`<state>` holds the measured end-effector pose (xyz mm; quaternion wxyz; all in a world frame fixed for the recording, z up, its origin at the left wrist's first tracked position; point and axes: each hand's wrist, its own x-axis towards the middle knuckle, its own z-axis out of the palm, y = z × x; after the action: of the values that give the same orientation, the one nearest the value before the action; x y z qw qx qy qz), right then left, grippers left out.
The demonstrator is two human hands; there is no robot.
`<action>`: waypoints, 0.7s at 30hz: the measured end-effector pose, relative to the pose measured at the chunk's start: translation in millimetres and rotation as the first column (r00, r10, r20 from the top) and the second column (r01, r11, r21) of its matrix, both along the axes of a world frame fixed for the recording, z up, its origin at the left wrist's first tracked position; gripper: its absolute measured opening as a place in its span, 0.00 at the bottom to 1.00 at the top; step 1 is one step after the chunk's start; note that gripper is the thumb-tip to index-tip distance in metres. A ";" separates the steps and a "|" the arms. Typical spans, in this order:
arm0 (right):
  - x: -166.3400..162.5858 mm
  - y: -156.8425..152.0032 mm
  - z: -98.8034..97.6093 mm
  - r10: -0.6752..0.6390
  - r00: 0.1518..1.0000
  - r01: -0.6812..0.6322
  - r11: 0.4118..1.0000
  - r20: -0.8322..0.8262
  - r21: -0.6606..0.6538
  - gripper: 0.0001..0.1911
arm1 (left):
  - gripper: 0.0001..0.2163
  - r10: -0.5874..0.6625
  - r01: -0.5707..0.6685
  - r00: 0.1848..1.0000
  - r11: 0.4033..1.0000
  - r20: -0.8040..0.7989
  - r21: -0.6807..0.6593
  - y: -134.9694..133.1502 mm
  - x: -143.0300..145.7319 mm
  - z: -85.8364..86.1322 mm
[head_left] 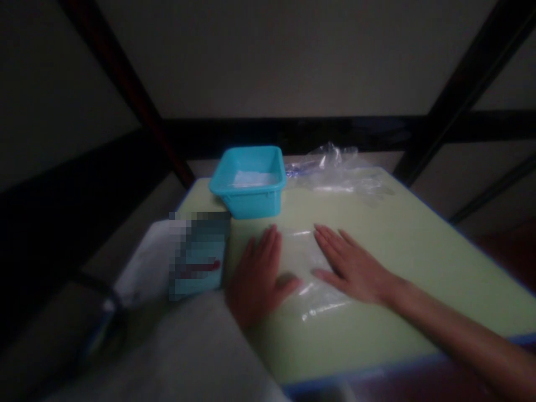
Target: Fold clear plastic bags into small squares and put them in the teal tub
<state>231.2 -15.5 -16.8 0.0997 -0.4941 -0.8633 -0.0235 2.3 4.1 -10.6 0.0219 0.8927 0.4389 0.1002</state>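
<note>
A clear plastic bag (307, 254) lies flat on the pale green table, faintly visible by its shiny edges and creases. My left hand (263, 273) rests flat over its left side, fingers stretched forward and thumb out to the right. On the bag's right side lies my right hand (352, 262), palm down with the fingers extended toward the upper left. Neither hand grips anything. Parts of the bag under both palms are hidden, and the picture is somewhat blurred.
A turquoise plastic basin (255, 204) with white, paper-like contents stands at the table's (419, 268) far left. Crumpled clear plastic (335, 170) lies at the far edge. Left of my left hand are a pixelated dark-and-teal item (203, 254) and something white (148, 262).
</note>
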 end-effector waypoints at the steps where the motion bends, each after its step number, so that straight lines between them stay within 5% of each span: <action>1: 0.3 0.0 -0.8 0.002 1.000 -0.002 1.000 -0.006 0.009 0.41 | 0.37 -0.012 0.012 1.000 1.000 0.024 0.013 1.0 1.5 1.0; 5: 1.1 -0.2 -2.7 0.013 1.000 -0.013 1.000 -0.013 0.023 0.40 | 0.33 -0.088 0.089 0.996 0.996 0.022 -0.019 4.4 10.1 6.1; 21: 2.5 0.6 -2.8 0.004 1.000 -0.004 1.000 0.016 0.014 0.40 | 0.33 -0.078 0.071 0.990 0.996 -0.121 -0.056 9.5 6.9 6.7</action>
<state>233.7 -15.0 -19.5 0.0965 -0.4913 -0.8650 -0.0333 9.2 13.6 -3.9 0.0215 0.9121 0.4081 0.0329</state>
